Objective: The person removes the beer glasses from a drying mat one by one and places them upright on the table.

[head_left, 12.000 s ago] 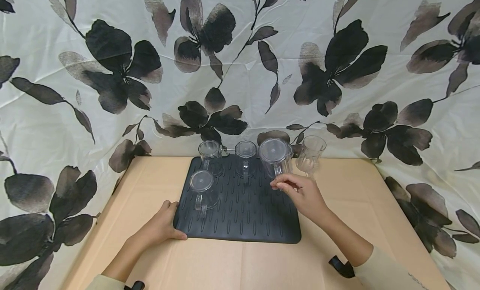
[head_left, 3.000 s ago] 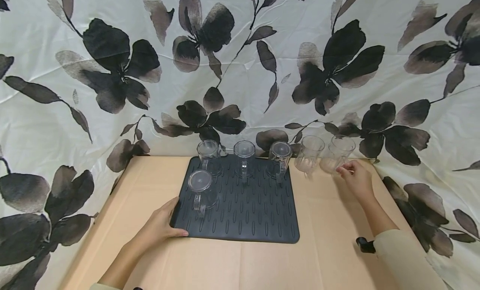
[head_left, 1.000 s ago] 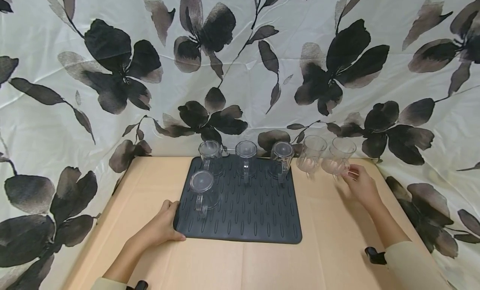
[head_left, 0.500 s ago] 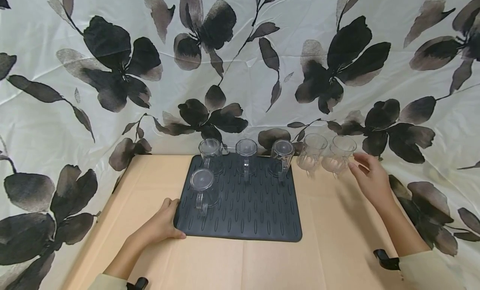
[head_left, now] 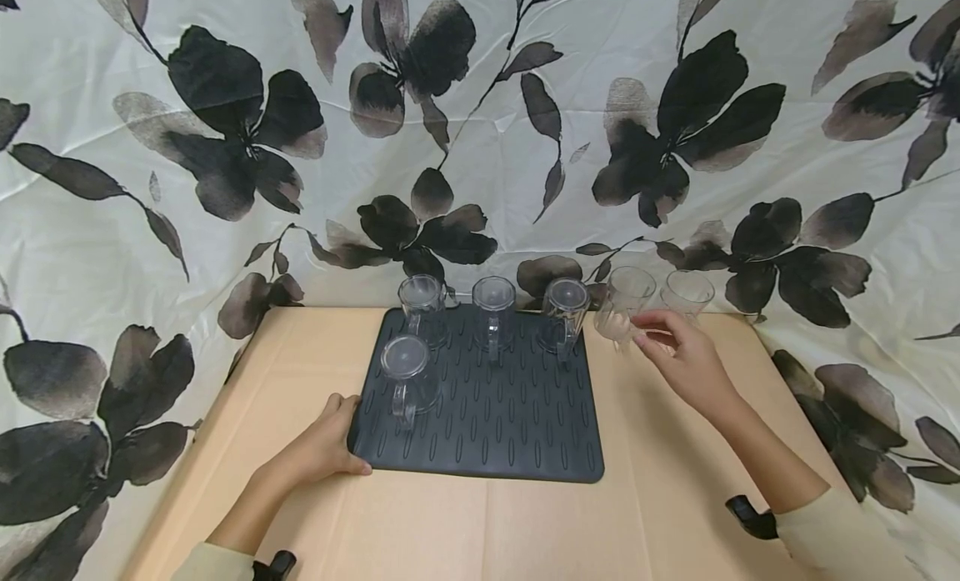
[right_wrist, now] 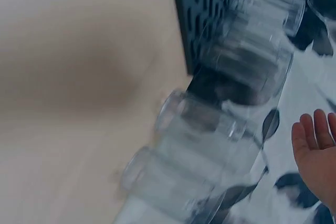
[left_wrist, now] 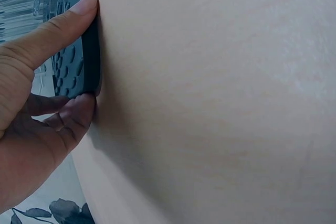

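Observation:
My left hand (head_left: pixel 322 443) grips the near left corner of a dark ribbed drying mat (head_left: pixel 495 431); in the left wrist view, the thumb (left_wrist: pixel 63 24) lies along one edge and the fingers bear on another. Several clear glass mugs stand upside down on the mat, including a front left mug (head_left: pixel 408 373) and a back right mug (head_left: pixel 564 314). Right of the mat, two upright glass mugs, the nearer-to-mat one (head_left: pixel 626 289) and the far right one (head_left: pixel 687 289), stand on the table. My right hand (head_left: pixel 686 364) hovers in front of them, fingers extended, holding nothing.
A light wooden-toned tabletop (head_left: pixel 480 531) surrounds the mat. Behind it hangs a white cloth with dark flowers (head_left: pixel 510 189), close to the back row of mugs. Another mug (head_left: pixel 492 314) stands mid-row at the back of the mat.
The large mug at the mat's back right now stands upright on the table at far right. My right hand released it and moved left. My left hand stays at the mat's corner.

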Tool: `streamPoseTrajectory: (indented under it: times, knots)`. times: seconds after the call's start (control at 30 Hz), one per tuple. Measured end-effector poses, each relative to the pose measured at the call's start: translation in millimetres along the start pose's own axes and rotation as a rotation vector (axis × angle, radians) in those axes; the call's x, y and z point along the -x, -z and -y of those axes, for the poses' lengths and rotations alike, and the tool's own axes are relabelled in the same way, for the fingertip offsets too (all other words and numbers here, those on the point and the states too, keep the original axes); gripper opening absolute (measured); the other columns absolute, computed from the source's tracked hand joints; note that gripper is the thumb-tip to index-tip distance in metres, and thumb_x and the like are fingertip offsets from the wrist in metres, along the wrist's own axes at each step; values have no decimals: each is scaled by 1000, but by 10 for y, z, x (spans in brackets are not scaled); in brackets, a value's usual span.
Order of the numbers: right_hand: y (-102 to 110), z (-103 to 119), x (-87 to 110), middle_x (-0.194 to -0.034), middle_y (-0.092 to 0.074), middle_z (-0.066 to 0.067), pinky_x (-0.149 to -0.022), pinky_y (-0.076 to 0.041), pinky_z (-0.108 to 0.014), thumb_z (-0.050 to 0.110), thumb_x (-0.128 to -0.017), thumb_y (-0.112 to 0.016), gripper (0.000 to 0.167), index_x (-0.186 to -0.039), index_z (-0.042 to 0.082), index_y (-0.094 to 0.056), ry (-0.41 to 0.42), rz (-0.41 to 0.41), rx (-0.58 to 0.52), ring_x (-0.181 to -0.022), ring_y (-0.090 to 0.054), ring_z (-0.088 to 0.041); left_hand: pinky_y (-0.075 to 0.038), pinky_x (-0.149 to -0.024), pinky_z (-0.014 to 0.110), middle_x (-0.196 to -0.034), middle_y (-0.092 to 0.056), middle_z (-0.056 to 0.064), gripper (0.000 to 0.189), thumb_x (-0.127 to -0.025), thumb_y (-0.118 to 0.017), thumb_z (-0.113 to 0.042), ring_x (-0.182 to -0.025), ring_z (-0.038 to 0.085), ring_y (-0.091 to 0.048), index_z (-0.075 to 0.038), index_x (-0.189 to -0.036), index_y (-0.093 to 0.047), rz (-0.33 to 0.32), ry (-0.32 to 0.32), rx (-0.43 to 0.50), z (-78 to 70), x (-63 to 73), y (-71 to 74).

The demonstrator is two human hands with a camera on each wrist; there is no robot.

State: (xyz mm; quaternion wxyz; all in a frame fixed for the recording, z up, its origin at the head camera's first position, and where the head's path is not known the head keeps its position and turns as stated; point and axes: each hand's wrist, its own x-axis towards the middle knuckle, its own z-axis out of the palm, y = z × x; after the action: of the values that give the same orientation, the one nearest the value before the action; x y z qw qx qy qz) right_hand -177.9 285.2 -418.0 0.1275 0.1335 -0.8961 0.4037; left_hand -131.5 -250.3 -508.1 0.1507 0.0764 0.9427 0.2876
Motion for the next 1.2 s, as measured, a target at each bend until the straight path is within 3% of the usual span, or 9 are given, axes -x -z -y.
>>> streamPoseTrajectory:
  times: [0.1,0.2,0.37,0.43,0.67,0.8,0.9,1.2]
  knots:
    - [-130,84,-34,-126,-68,-10,-97,-51,-13,16,-101,-68,30,-129,6,-64,38,38,-27,-116,-66,-20,-51,-98,50,-126,-42,25,126,-58,-103,-28,-105,30,-53,15,-152,-30,-2,0,-1,-12,-6,10]
    - [-267,167,-65,-123,-70,-9,-95,-53,-14,15,-101,-68,26,-126,7,-66,58,82,-54,-115,-68,-28,-51,-98,50,-126,-42,25,127,-58,-103,-28,-105,29,-53,15,-152,-30,2,5,1,-21,-8,11]
    - [-515,311,-83,-120,-72,-7,-97,-58,-36,17,-101,-69,24,-124,11,-68,83,194,-87,-112,-70,-23,-51,-98,50,-127,-42,24,128,-57,-103,-28,-106,30,-53,14,-153,-29,12,11,17,-21,-13,-2]
    - [-621,372,-75,-121,-72,-5,-98,-58,-40,18,-101,-69,25,-125,12,-68,95,252,-111,-112,-70,-22,-51,-98,50,-126,-42,24,129,-57,-103,-29,-106,29,-52,14,-153,-29,16,14,19,-16,-11,-7]
    - [-1025,538,-23,-126,-72,-2,-99,-57,-31,23,-101,-68,32,-131,12,-67,163,421,-213,-116,-71,-23,-51,-98,50,-126,-42,24,129,-58,-102,-30,-106,29,-53,14,-154,-29,14,15,12,11,10,-7]
    - [-1250,619,11,-129,-72,-1,-102,-56,-36,26,-102,-68,36,-135,12,-65,180,503,-281,-119,-69,-22,-51,-98,51,-126,-42,25,129,-58,-102,-30,-106,30,-53,14,-153,-29,15,10,6,8,14,7]
    - [-1396,688,25,-129,-72,0,-105,-54,-38,27,-101,-68,37,-136,14,-65,178,541,-320,-120,-68,-19,-52,-98,51,-126,-42,25,128,-57,-102,-30,-106,30,-53,14,-153,-29,11,7,-2,3,10,10]
    - [-1797,872,40,-132,-71,4,-105,-53,-29,30,-101,-68,39,-137,15,-67,167,628,-374,-121,-68,-13,-52,-98,51,-126,-42,24,129,-56,-103,-30,-106,30,-53,14,-153,-29,15,9,-3,-15,-3,11]
